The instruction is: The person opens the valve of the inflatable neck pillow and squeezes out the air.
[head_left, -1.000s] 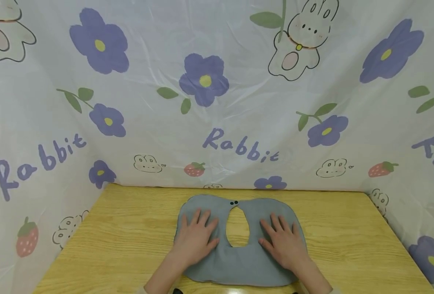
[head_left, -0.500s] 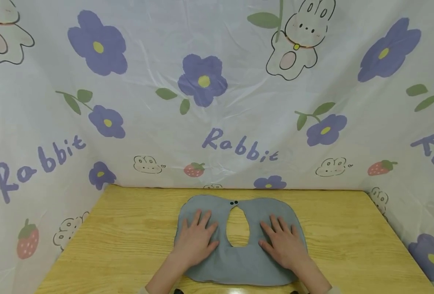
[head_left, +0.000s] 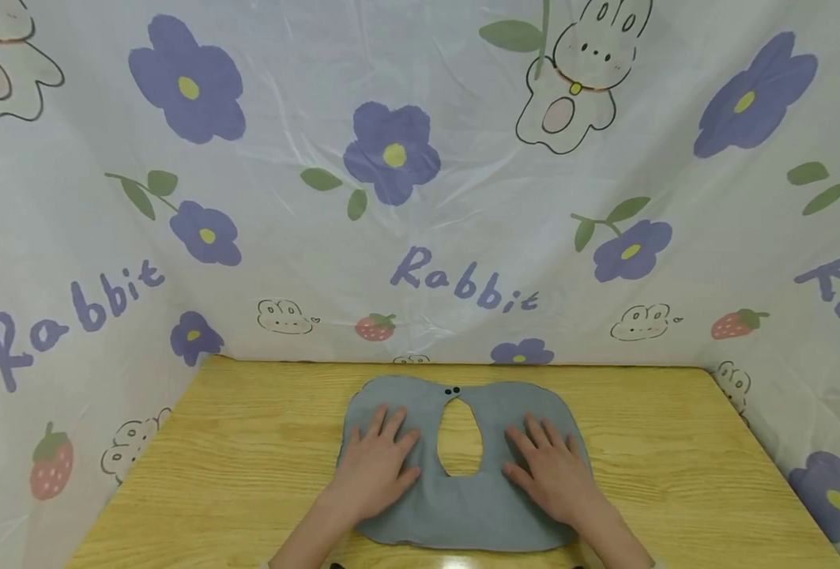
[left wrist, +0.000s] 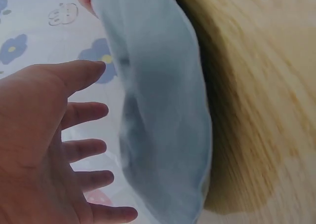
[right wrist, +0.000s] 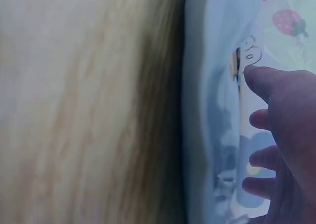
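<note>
A grey-blue bib (head_left: 462, 514) lies spread flat on the wooden table (head_left: 263, 442), its neck hole near the middle. Two dark snaps (head_left: 452, 390) sit at the top of that hole, where the neck ends meet. Over the bib's left side is my left hand (head_left: 373, 466), fingers straight and spread. My right hand (head_left: 551, 466) is spread the same way over the right side. Both wrist views show extended fingers beside the cloth; light contact with the fabric cannot be told for certain. Neither hand grips anything.
A white curtain (head_left: 320, 261) printed with purple flowers, rabbits and strawberries hangs behind the table and along both sides. Bare wood surrounds the bib. Small dark objects (head_left: 337, 566), cut off by the bottom edge, show near the forearms.
Both hands stay nearly in place over the bib, with only a very slight shift of the fingers. The bib lies as before.
</note>
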Tool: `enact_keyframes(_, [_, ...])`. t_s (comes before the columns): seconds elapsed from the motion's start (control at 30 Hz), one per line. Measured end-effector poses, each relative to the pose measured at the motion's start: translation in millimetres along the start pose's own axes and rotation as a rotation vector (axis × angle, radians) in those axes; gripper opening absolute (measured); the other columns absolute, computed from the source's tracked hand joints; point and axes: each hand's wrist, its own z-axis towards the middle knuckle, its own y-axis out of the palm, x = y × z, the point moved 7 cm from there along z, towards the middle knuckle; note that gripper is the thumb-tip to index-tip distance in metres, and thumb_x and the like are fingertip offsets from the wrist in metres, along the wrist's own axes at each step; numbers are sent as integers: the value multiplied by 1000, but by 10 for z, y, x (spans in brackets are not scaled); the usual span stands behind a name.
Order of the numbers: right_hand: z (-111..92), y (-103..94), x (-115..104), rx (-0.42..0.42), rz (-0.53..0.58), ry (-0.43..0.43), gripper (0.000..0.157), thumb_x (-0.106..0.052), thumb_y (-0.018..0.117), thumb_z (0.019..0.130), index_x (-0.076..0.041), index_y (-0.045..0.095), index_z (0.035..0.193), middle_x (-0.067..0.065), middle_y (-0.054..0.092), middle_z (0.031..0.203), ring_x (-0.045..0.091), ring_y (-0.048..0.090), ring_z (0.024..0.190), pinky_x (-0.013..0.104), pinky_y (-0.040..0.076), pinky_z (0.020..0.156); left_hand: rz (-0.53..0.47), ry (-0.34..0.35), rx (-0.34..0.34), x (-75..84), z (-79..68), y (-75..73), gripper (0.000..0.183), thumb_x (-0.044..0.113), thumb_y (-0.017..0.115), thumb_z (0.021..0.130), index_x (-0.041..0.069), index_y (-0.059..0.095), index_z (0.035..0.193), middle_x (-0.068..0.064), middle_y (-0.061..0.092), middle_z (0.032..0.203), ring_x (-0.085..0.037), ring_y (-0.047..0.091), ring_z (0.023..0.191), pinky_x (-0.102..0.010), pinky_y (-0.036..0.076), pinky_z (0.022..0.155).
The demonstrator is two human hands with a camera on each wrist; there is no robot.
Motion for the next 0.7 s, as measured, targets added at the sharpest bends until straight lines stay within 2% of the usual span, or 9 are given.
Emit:
enact_keyframes(0.17, [-103, -70, -75, -3, 1, -30, 61, -47, 62, 102, -14, 52, 152, 24, 36, 159, 50, 35, 143, 78, 29, 104, 19, 35, -11, 81, -120, -72, 53, 45, 68, 98, 17, 62, 143, -16, 42, 157, -47, 33, 146, -75, 37, 101])
enact_keyframes(0.3, [-183, -83, -104, -13, -17, -43, 61, -47, 62, 102, -15, 51, 152, 23, 37, 159, 49, 37, 143, 77, 31, 104, 46, 68, 5, 151, -208, -91, 52, 46, 68, 98, 18, 63, 141, -14, 47, 152, -45, 38, 143, -74, 39, 100])
enact_keyframes(0.43, [-228, -50, -111, -32, -36, -42, 60, -47, 63, 101, -14, 52, 151, 22, 40, 158, 47, 39, 142, 75, 33, 104, 47, 80, 14, 161, -251, -54, 51, 46, 69, 97, 18, 64, 140, -13, 50, 149, -44, 41, 141, -72, 42, 98])
enact_keyframes(0.7, [-248, 59, -78, -33, -59, -32, 59, -47, 63, 101, -13, 55, 149, 22, 42, 157, 46, 40, 142, 72, 33, 105, 36, 76, -15, 109, -273, 81, 49, 46, 68, 98, 20, 65, 140, -11, 52, 147, -40, 44, 139, -67, 45, 97])
